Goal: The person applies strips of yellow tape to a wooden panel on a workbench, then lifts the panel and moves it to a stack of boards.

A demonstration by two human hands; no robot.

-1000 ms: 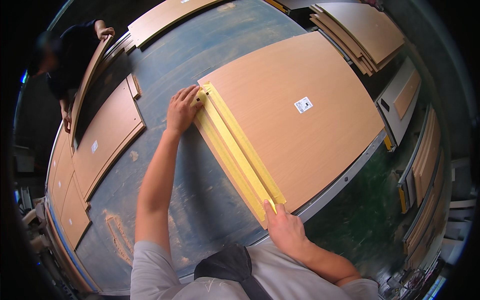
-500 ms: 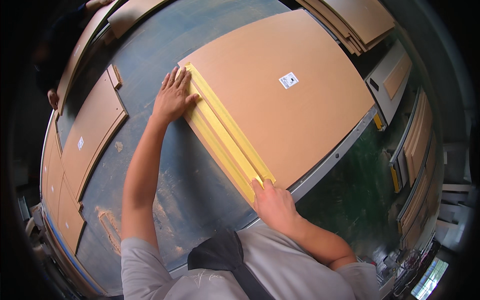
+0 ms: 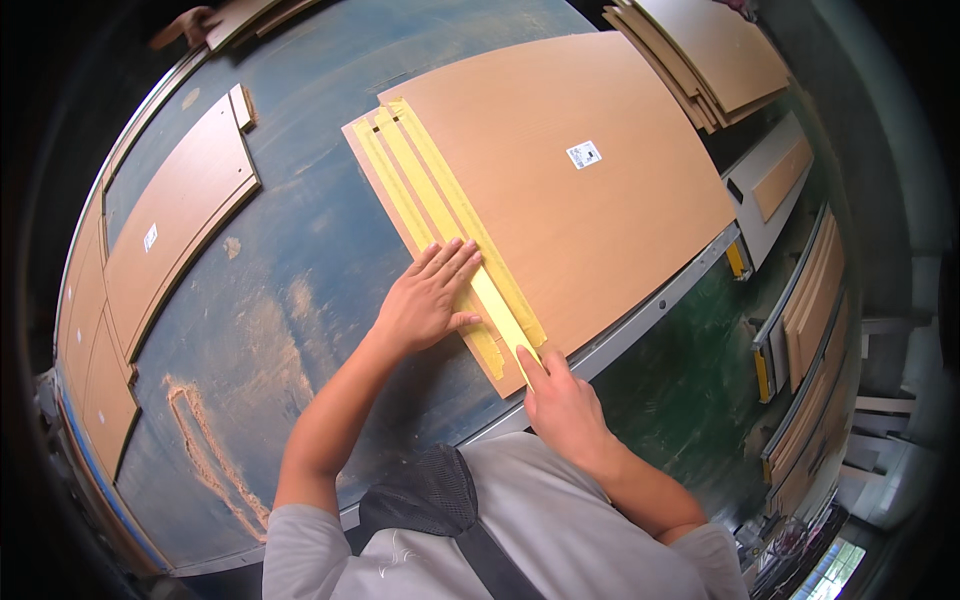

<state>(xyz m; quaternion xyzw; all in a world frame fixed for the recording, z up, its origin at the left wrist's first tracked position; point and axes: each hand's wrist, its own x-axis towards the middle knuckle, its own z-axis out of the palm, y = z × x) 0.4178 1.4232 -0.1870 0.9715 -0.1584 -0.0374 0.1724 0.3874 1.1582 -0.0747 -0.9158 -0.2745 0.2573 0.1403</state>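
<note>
Having been slid nearer from the far end, the flat, spread left hand is laid mid-length on the long, narrow yellow tape strip along the flat tan wood-grain board's left side; its far stretch seems pressed down, its near end pinched by the right hand.

I am in a woodworking shop. The wide bluish table in front of me is streaked with sawdust — part of it lying in a long, narrow loop — and cut boards with small white labels lie along its left side. A stack of panels sits at the far right, with more wood pieces lined up nearer me, beside a scuffed green floor. Across the table, a co-worker's hand is at another board.
</note>
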